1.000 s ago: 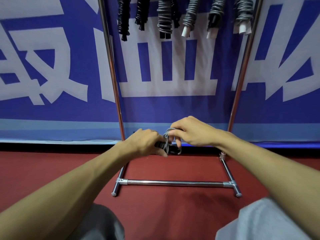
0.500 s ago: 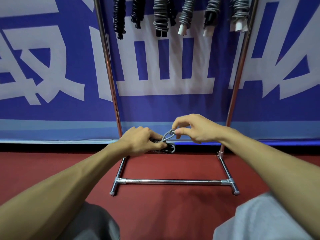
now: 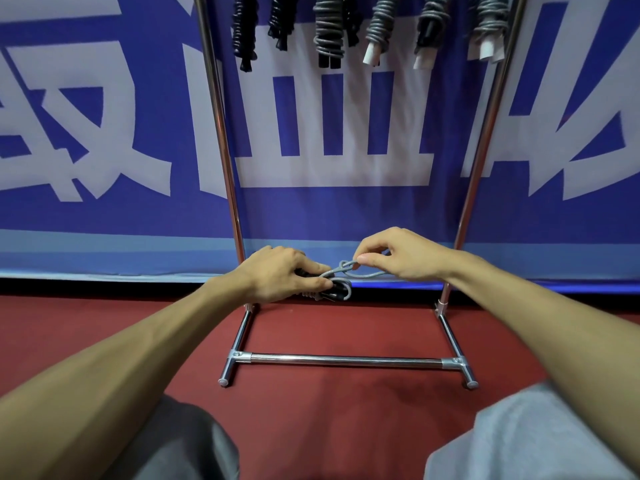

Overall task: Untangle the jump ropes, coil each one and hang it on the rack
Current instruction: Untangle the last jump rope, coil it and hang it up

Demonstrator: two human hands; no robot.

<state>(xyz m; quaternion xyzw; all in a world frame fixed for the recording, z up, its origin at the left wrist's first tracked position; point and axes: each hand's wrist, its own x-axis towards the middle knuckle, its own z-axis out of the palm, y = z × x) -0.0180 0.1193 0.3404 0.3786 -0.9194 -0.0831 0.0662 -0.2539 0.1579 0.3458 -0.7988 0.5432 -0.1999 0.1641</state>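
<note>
**Grey rope pinched between both hands, low in front of the rack**

The right thumb and forefinger fingertips (image 3: 364,259) pinch a small loop of the grey jump rope (image 3: 341,268), right where the cord crosses over itself in a twist. From that pinch a strand runs back under the right hand (image 3: 401,258), whose other fingers curl loosely above it.

Just to the left, the fingers (image 3: 317,271) of the left hand (image 3: 280,277) are wrapped round the bundled part of the same rope. Black handle ends and a few grey turns stick out past the knuckles, directly below the pinched loop. The hands sit near each other without touching, and only the cord joins them.

Both bare forearms (image 3: 138,368) reach in from the lower corners. The rope is held up between the two uprights of the chrome rack (image 3: 221,133), low down near its feet, which stand on the red floor (image 3: 346,410) and are joined by a cross bar.

At the top edge a row of coiled ropes (image 3: 329,26) hangs from the rack: black ones on the left, grey ones to the right, some showing white handle ends. Behind it all hangs a blue banner (image 3: 104,220) with large white characters. Grey cloth (image 3: 519,441) covers the knees at the bottom.
</note>
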